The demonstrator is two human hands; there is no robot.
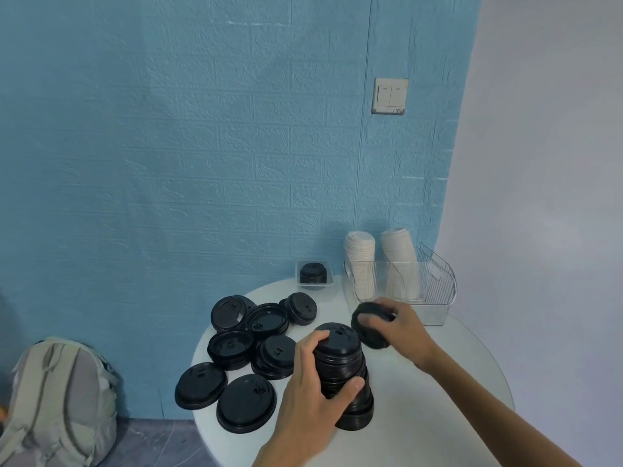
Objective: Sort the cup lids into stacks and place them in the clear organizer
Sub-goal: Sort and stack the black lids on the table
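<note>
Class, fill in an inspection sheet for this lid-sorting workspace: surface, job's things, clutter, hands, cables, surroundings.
Surface: round white table against the wall.
Job's things: tall black lid stack upright near the front; loose black lids scattered to its left; clear organizer at the back right holding two white lid stacks.
Clutter: small clear tray with black lids at the table's back edge.
Hands: left hand grips the tall stack; right hand holds a few black lids.
Cables: nothing seen.
Surroundings: blue brick-pattern wall, wall switch, grey backpack on the floor at the left.
</note>
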